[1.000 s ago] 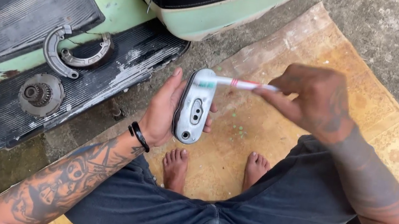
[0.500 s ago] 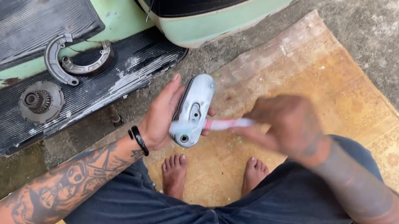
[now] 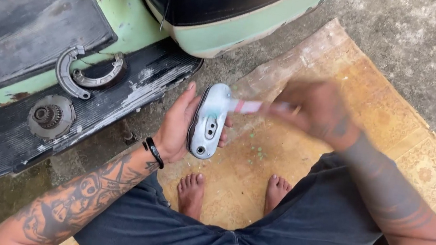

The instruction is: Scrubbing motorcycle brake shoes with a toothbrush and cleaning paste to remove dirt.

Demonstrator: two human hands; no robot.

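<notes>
A: Item one, what did we log in the left hand (image 3: 175,127)?

B: We logged a small silver metal cover (image 3: 210,120), oblong, held upright in the palm with the fingers curled behind it and the thumb at its right edge. It sat above the patterned mat (image 3: 402,134), just in front of our bare feet (image 3: 192,191).

A: And the right hand (image 3: 313,108)?

B: Closed around a toothbrush (image 3: 247,106) with a pink and white handle, its head against the top of the cover. The hand was blurred, so we could not count the fingers on it.

A: Any packages, labels or signs?

B: We noted none we could make out, only print on the shirt hem at the bottom edge.

A: Containers?

B: None with contents. On the black footboard (image 3: 1,164) of the green scooter (image 3: 130,15) lay a curved brake shoe (image 3: 77,74) and a round gear part (image 3: 50,116), near each other but apart.

A: Change since the earlier picture?

B: Half a second before, the brush lay across the lower half of the cover; now its head had moved up to the top end. The left hand had kept its grip.
</notes>
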